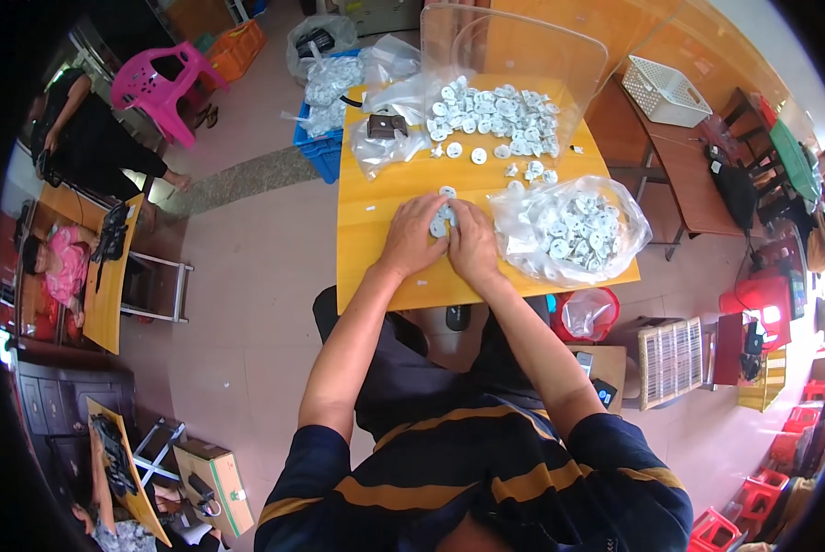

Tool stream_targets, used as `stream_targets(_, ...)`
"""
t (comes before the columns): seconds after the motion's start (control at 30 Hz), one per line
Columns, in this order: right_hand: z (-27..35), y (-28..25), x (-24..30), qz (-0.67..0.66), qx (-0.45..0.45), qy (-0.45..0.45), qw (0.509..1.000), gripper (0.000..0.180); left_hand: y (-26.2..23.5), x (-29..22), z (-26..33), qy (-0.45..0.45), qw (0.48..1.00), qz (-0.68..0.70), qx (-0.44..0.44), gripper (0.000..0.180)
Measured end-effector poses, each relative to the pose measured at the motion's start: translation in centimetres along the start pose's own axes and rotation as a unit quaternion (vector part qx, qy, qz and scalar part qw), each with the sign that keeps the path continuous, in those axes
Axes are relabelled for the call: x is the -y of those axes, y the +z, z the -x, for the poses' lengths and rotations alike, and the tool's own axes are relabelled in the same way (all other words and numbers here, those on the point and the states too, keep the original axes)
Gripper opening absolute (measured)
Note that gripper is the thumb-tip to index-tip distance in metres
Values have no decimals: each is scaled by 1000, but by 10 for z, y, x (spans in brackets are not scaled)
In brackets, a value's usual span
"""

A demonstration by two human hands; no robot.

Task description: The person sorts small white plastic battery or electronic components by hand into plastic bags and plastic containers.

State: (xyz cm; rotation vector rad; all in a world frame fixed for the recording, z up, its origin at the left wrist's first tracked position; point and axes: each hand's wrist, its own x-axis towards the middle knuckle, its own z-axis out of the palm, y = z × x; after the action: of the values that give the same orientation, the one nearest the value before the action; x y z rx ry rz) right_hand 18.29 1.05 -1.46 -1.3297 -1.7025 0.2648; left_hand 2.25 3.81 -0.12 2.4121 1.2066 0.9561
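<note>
Left hand (414, 236) and right hand (473, 244) are cupping discs (439, 226), pinch unclear; heap (492, 115) and bag (515, 219) are holding many more, finished share unclear.

Floor (233, 304): pinkish tiles, crossed by a dark speckled band (247, 179). Upper left: magenta plastic armchair (155, 90). Left: dark drawer cabinet (49, 396). Right: reddish-brown table (675, 170); red stools (764, 488) toward lower right. Bright light along right rim.
</note>
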Motion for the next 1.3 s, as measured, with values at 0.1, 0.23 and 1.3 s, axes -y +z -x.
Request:
stream_targets(0.1,2,0,-1,-1,8,-4,1000,45,0,-5,4,4,1000,26,-4,69)
stream_targets(0.23,5,-1,-4,-12,18,3,1000,43,1,-13,10,-13,999,41,-25,69)
stream_targets(1.3,2,-1,2,35,64,-20,997,39,7,-19,17,-51,997,39,-45,71)
